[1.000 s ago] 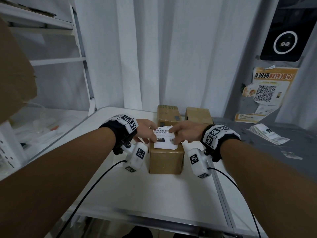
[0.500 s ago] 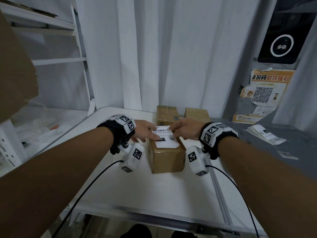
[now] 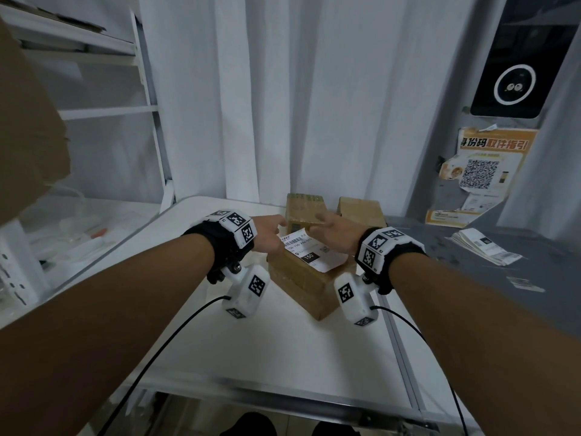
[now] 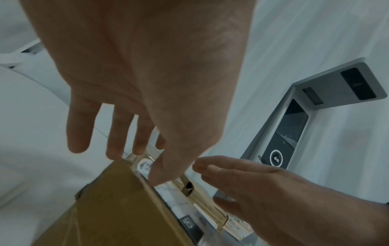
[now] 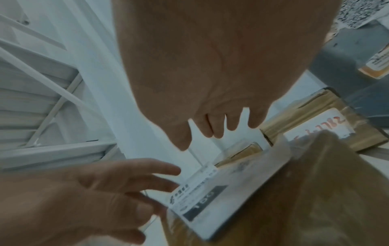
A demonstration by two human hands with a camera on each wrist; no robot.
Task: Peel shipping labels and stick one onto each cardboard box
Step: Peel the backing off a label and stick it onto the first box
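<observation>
Three cardboard boxes sit on the white bench (image 3: pixel 283 357): the nearest box (image 3: pixel 306 286) lies skewed between both wrists, with two further boxes (image 3: pixel 333 209) behind it by the curtain. Its shipping label (image 3: pixel 309 251) lies stuck flat on top. Left hand (image 3: pixel 269 234) and right hand (image 3: pixel 336 236) hover at the label's far edge, fingers (image 4: pixel 79 129) loosely spread, gripping nothing.

Brown cardboard box (image 3: pixel 309 286) with glossy clear tape, bearing a matt white paper label (image 3: pixel 309 251); smooth white table (image 3: pixel 251 357) with a metal edge; soft white cloth curtain (image 3: pixel 283 89) behind
</observation>
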